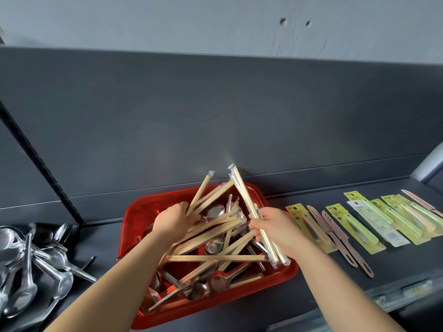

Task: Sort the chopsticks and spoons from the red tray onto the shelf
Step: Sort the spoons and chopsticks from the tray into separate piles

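A red tray (136, 212) stands on the dark shelf and holds a jumble of wrapped wooden chopsticks (215, 258) and metal spoons (213, 246). My left hand (173, 220) is over the tray's back left and grips a few wrapped chopsticks (203, 191) that fan up and to the right. My right hand (272, 227) is at the tray's right side and holds a bundle of wrapped chopsticks (242, 188), which slants from upper left to lower right. A pile of spoons (28, 267) lies on the shelf at the far left.
A row of packaged knives on yellow cards (354, 224) and loose pinkish knives (335, 238) lies on the shelf right of the tray. A black slotted upright (40, 161) divides the shelf at the left. The dark back panel (239, 111) rises behind.
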The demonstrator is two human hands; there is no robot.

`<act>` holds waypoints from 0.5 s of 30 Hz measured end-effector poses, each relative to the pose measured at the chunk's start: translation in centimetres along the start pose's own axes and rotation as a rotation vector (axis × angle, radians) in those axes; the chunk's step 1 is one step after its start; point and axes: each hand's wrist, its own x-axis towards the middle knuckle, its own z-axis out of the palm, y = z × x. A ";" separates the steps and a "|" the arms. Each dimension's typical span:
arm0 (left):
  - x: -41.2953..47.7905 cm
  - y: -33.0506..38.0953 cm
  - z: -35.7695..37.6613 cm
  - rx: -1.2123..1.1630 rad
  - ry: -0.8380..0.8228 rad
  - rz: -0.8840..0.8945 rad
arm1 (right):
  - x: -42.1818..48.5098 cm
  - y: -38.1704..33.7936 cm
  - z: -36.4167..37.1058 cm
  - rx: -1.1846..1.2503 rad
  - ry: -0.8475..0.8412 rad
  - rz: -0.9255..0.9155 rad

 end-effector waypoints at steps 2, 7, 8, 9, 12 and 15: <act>0.2 0.1 -0.7 -0.115 0.055 0.006 | 0.2 0.1 0.2 -0.017 -0.017 0.006; -0.4 -0.2 -2.6 -0.465 0.174 0.113 | 1.4 0.5 1.4 -0.125 -0.049 -0.001; -0.6 -0.1 -3.0 -0.558 0.188 0.130 | 1.7 0.4 1.8 -0.145 -0.049 -0.014; -0.9 0.1 -3.3 -0.636 0.197 0.150 | 2.1 0.4 2.2 -0.172 -0.045 -0.029; -1.7 0.3 -4.1 -0.771 0.208 0.186 | 3.5 0.0 3.4 -0.297 -0.038 -0.090; -2.6 -0.4 -4.6 -0.870 0.149 0.152 | 4.7 -0.5 4.6 -0.389 -0.030 -0.162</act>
